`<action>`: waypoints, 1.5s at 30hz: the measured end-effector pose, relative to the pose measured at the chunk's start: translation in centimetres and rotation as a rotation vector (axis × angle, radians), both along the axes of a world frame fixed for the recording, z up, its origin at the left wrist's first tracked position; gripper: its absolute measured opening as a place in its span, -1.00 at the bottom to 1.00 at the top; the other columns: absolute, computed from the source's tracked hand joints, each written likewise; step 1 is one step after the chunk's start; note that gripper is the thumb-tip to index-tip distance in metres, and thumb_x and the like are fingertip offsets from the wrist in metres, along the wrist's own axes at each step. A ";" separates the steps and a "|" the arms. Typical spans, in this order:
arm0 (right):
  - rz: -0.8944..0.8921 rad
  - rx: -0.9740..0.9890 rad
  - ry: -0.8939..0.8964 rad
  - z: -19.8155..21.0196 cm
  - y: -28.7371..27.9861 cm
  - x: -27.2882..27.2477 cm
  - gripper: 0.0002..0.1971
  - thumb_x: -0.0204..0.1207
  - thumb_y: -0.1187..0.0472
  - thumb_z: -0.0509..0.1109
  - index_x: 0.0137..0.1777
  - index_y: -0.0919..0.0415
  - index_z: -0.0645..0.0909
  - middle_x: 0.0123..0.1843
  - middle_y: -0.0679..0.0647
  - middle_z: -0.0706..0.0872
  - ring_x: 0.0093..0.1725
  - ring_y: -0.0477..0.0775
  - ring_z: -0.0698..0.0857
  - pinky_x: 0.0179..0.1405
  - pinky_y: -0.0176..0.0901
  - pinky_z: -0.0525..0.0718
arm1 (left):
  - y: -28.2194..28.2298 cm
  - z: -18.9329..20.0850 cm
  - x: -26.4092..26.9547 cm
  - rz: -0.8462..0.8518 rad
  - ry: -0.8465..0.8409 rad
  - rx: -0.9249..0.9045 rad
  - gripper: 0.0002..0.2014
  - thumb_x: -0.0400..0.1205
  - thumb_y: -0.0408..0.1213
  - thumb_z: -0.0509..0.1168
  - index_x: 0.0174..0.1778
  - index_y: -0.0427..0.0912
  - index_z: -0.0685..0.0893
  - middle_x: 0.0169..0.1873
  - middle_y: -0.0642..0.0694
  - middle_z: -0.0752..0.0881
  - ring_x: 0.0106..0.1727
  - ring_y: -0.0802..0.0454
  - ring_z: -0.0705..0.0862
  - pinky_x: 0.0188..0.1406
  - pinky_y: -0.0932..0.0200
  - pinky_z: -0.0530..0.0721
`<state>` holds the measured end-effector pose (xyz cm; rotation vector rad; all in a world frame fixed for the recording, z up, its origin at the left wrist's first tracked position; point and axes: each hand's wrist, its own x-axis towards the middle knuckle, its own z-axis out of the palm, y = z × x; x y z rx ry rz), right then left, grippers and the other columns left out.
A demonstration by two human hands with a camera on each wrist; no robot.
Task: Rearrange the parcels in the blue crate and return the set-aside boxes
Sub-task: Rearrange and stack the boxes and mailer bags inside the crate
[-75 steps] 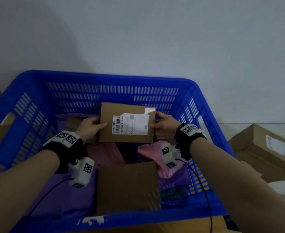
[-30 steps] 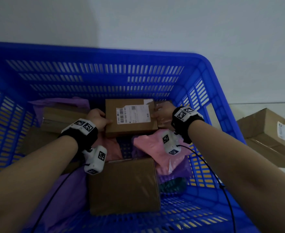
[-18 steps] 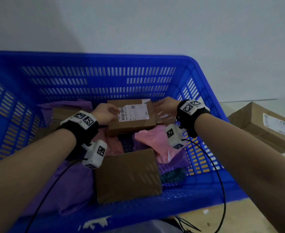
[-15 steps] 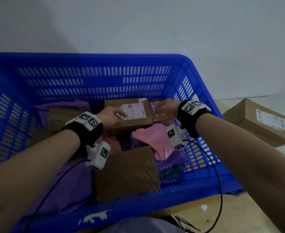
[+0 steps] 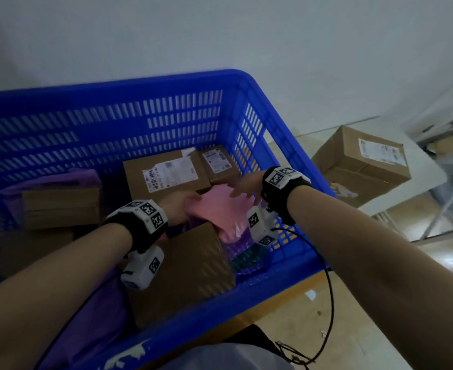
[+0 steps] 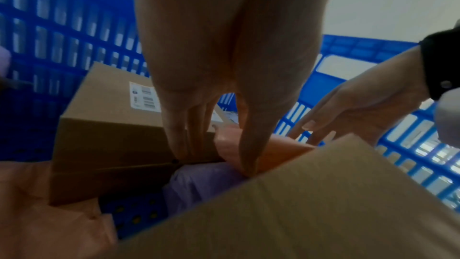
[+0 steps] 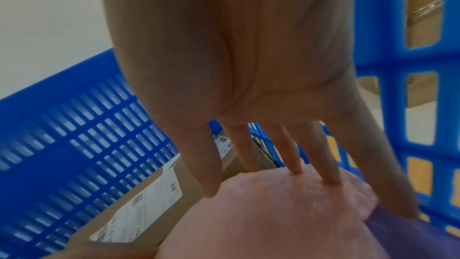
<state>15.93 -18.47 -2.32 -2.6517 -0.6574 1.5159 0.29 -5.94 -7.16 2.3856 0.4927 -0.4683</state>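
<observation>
Inside the blue crate point(image 5: 257, 84), a labelled cardboard box point(image 5: 166, 174) lies at the back, with a smaller labelled box point(image 5: 218, 162) to its right. A pink soft parcel point(image 5: 221, 209) lies just in front of them. My left hand point(image 5: 186, 205) pinches the pink parcel's point(image 6: 276, 149) left edge between thumb and fingers point(image 6: 248, 157). My right hand point(image 5: 242, 192) is spread over the pink parcel point(image 7: 286, 214), and its straight fingertips point(image 7: 296, 168) touch the top. A plain cardboard box point(image 5: 190, 271) sits nearer me in the crate.
A stack of flat cardboard boxes point(image 5: 59, 206) and purple bags point(image 5: 86, 324) fill the crate's left side. Outside, to the right, a larger labelled carton point(image 5: 361, 166) rests on a white table point(image 5: 423, 166). The wall stands close behind the crate.
Both hands have let go of the labelled box, which now lies at the crate's back. They have drawn back to the pink parcel, and the left hand has taken hold of its edge.
</observation>
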 end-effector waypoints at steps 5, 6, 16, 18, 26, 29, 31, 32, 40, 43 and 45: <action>-0.041 0.040 -0.026 -0.3 -0.5 0.2 -0.40 0.63 0.05 0.29 0.59 0.27 0.26 0.55 0.24 0.43 0.41 0.30 0.54 0.02 0.02 0.56 | 0.4 -1.1 0.9 0.052 -0.077 -0.018 -0.72 0.58 -0.42 0.31 0.19 -0.14 0.73 0.24 -0.15 0.68 0.29 -0.11 0.62 0.32 0.08 0.53; -0.046 0.033 -0.028 -0.3 -0.5 0.3 -0.41 0.63 0.05 0.30 0.58 0.28 0.28 0.53 0.25 0.45 0.39 0.30 0.56 0.01 0.02 0.57 | 0.5 -0.9 1.0 0.067 -0.100 -0.034 -0.76 0.60 -0.41 0.31 0.15 -0.17 0.75 0.21 -0.14 0.69 0.28 -0.10 0.62 0.28 0.10 0.53; -0.083 0.249 -0.050 4.3 0.9 0.3 -0.63 0.62 0.19 0.27 0.35 0.37 0.57 0.26 0.26 0.66 0.05 0.20 0.70 0.18 0.10 0.68 | 3.2 4.5 2.1 0.273 -0.329 -0.194 -0.90 0.63 -0.26 0.31 -0.08 -0.21 0.69 -0.19 -0.09 0.63 -0.13 0.02 0.57 -0.18 0.19 0.44; -0.136 0.392 -0.049 5.5 1.2 0.4 -0.60 0.61 0.09 0.29 0.34 0.32 0.58 0.13 0.19 0.66 -0.06 0.14 0.67 0.03 -0.01 0.67 | 3.8 5.8 1.8 0.304 -0.349 -0.221 -0.89 0.65 -0.28 0.29 -0.16 -0.22 0.66 -0.24 -0.10 0.61 -0.20 0.03 0.56 -0.25 0.20 0.44; -0.311 0.801 0.156 8.7 3.5 0.4 -0.46 0.46 -0.28 0.33 0.29 0.07 0.65 0.17 -0.01 0.72 0.11 0.00 0.66 0.25 0.01 0.53 | 6.7 9.8 -1.0 0.659 -0.424 -0.455 -0.83 0.66 -0.24 0.27 -0.26 -0.14 0.63 -0.18 -0.22 0.69 -0.12 -0.12 0.66 0.01 -0.09 0.66; -0.287 0.869 0.005 8.1 4.4 0.2 -0.32 0.36 -0.18 0.50 0.44 0.09 0.51 0.42 0.09 0.58 0.37 0.11 0.59 0.38 0.13 0.57 | 7.6 11.1 -2.3 0.782 -0.479 -0.621 -0.86 0.67 -0.21 0.25 -0.17 -0.11 0.65 -0.04 -0.21 0.72 -0.06 -0.11 0.68 0.05 -0.06 0.68; -0.324 0.899 -0.081 7.6 4.7 -0.1 -0.13 0.33 -0.12 0.56 0.58 0.18 0.30 0.51 0.14 0.47 0.43 0.14 0.53 0.38 0.09 0.57 | 8.1 11.6 -3.2 0.839 -0.520 -0.726 -0.88 0.68 -0.19 0.23 -0.10 -0.10 0.64 -0.03 -0.18 0.73 -0.07 -0.08 0.69 -0.01 0.01 0.68; -0.350 0.925 -0.088 7.3 4.8 -0.3 -0.09 0.32 -0.09 0.57 0.60 0.19 0.24 0.51 0.15 0.47 0.42 0.14 0.54 0.33 0.06 0.59 | 8.3 11.7 -3.6 0.863 -0.542 -0.779 -0.88 0.69 -0.19 0.22 -0.07 -0.10 0.63 -0.04 -0.16 0.73 -0.08 -0.07 0.69 -0.02 0.02 0.67; -0.527 1.146 0.294 6.3 6.4 -3.1 -0.41 0.39 0.45 0.51 0.42 0.27 0.43 0.22 0.34 0.72 0.11 0.26 0.74 -0.02 0.06 0.79 | 8.5 11.5 -4.9 0.996 -0.671 -0.944 -0.72 0.73 -0.19 0.14 0.32 -0.18 0.50 0.20 -0.18 0.69 0.07 -0.09 0.69 -0.04 -0.04 0.69; -0.542 1.155 0.292 6.2 6.6 -2.9 -0.39 0.39 0.50 0.50 0.42 0.25 0.41 0.19 0.36 0.71 -0.01 0.23 0.75 -0.20 -0.02 0.83 | 8.6 11.0 -5.0 1.050 -0.679 -0.759 -0.69 0.68 -0.26 0.23 0.35 -0.13 0.46 0.19 -0.16 0.63 0.01 -0.06 0.66 -0.12 -0.01 0.69; -0.541 1.124 0.257 5.5 6.4 -2.4 -0.37 0.38 0.50 0.51 0.43 0.22 0.41 0.13 0.32 0.73 -0.01 0.24 0.76 -0.15 0.06 0.82 | 8.7 10.6 -4.9 1.038 -0.652 -0.652 -0.64 0.64 -0.35 0.27 0.37 -0.13 0.51 0.13 -0.16 0.66 -0.09 0.01 0.67 -0.26 0.10 0.65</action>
